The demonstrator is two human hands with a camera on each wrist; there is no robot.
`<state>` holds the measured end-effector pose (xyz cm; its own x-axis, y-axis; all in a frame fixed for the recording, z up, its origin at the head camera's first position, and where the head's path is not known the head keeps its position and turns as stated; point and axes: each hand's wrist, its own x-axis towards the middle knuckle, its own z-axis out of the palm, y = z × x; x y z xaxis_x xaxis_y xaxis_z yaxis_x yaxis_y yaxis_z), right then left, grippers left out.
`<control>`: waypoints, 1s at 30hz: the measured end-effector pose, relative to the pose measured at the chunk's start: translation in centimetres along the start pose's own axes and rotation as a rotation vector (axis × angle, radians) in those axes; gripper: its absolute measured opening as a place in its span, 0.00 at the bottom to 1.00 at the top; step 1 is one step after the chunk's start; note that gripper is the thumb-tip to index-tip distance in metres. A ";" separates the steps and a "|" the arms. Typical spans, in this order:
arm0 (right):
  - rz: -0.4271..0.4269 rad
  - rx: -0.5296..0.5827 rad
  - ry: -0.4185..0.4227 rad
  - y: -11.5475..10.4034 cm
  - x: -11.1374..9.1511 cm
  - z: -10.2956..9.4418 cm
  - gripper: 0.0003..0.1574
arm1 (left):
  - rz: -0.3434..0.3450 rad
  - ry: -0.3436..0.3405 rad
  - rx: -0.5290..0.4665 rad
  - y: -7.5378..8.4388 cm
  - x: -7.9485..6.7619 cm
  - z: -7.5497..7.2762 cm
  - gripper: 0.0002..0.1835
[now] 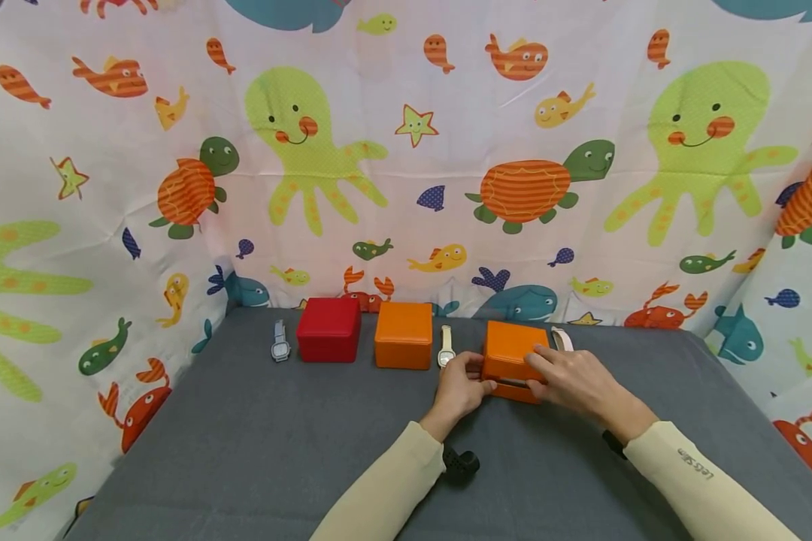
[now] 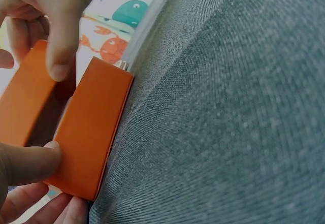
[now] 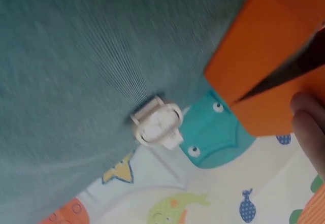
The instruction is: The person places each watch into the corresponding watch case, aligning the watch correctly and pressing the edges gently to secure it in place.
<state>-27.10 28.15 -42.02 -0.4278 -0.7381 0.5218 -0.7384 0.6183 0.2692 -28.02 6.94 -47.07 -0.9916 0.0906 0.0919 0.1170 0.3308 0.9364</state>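
A hinged orange box (image 1: 516, 349) stands toward the back right of the table, its lid tilted up so that a dark gap shows along the front. My left hand (image 1: 462, 387) grips the lower half, thumb on the front and fingers at the side and underneath. With thumb and fingers, my right hand (image 1: 575, 379) holds the lid (image 2: 23, 102). A white-strapped watch (image 3: 158, 122) stands just right of the box. Left of it lies a cream-strapped watch (image 1: 446, 346), its near end close to my left fingers. The box's inside is mostly hidden.
A second orange box (image 1: 403, 336) and a red box (image 1: 328, 330), both closed, stand to the left in the same row. Beyond the red one lies a light-blue watch (image 1: 280, 342). A patterned sea-animal cloth (image 1: 406, 255) hangs behind the grey-covered table (image 1: 257, 451).
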 end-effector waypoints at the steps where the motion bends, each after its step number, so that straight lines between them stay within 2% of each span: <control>1: 0.002 0.015 -0.005 0.1 0.1 -0.1 0.19 | -0.005 -0.002 -0.001 0.0 0.0 0.0 0.21; 5: 0.003 0.047 -0.042 0.6 0.8 -0.8 0.21 | -0.005 -0.008 -0.008 0.1 0.0 -0.1 0.21; 8: 0.020 0.049 -0.099 0.8 1.5 -1.4 0.21 | 0.003 -0.011 -0.006 0.1 -0.1 -0.1 0.20; 15: 0.117 0.094 -0.244 2.0 2.7 -2.8 0.21 | 0.000 -0.025 -0.035 0.3 -0.1 -0.1 0.18; 24: 0.311 0.286 -0.320 4.0 3.3 -3.6 0.23 | -0.016 -0.044 -0.049 0.4 -0.2 -0.2 0.19; 30: 0.368 0.370 -0.320 5.0 3.9 -3.4 0.22 | -0.006 -0.039 -0.049 0.3 -0.1 -0.4 0.20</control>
<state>-30.70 29.30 -35.86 -0.7824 -0.5735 0.2426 -0.6196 0.7558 -0.2117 -27.92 6.64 -46.69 -0.9893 0.1254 0.0742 0.1076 0.2853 0.9524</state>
